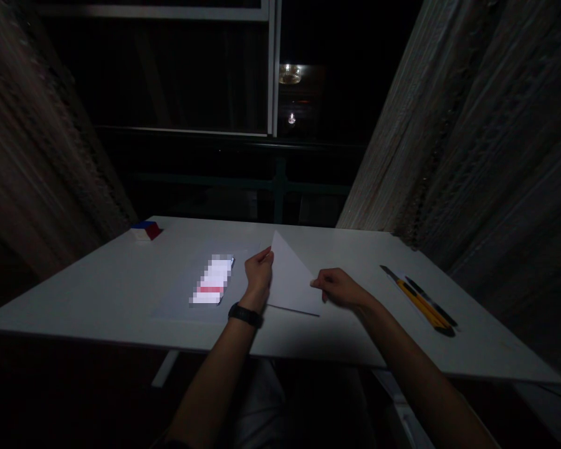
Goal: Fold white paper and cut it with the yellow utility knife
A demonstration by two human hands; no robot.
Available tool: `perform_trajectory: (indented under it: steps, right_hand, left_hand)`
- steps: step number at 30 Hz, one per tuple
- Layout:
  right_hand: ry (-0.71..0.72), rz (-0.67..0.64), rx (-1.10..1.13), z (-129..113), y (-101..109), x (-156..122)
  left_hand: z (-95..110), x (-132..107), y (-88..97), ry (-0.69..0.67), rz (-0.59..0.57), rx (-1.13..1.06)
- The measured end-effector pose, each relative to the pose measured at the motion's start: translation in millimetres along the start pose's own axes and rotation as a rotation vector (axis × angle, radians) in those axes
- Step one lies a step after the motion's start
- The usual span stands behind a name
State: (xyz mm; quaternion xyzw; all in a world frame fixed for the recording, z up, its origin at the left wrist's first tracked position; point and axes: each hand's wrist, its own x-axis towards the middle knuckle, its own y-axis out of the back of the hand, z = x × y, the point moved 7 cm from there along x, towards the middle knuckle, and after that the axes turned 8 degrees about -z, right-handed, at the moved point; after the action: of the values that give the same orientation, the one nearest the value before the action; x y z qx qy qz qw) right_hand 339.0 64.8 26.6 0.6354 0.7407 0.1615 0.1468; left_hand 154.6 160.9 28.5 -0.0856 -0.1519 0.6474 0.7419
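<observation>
A folded white sheet of paper (292, 280) with a pointed top is held between my hands over the table. My left hand (260, 273), with a dark band on the wrist, is closed on its left edge. Pinched at the paper's right edge are the fingers of my right hand (334, 287). Left of my left hand lies a phone (214, 279) with a lit, blurred screen. Beneath the phone, a pale sheet (175, 299) rests flat on the tabletop.
On the right of the white table (98, 293) lie a yellow utility knife (423, 305) and a dark pen (430, 300). A blue, red and white cube (144, 230) stands at the far left corner. Curtains (393, 125) hang on both sides of a dark window.
</observation>
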Motion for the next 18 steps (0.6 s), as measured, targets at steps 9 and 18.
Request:
perform_trajectory:
  steps: [9,18]
  right_hand:
    - [-0.003,0.11,0.159,-2,14,5]
    - [-0.156,0.318,0.411,-7,13,34]
  left_hand:
    - [-2,-2,-15.7,-0.007,-0.154,0.033]
    - [-12,-14,-44.0,0.015,-0.441,0.204]
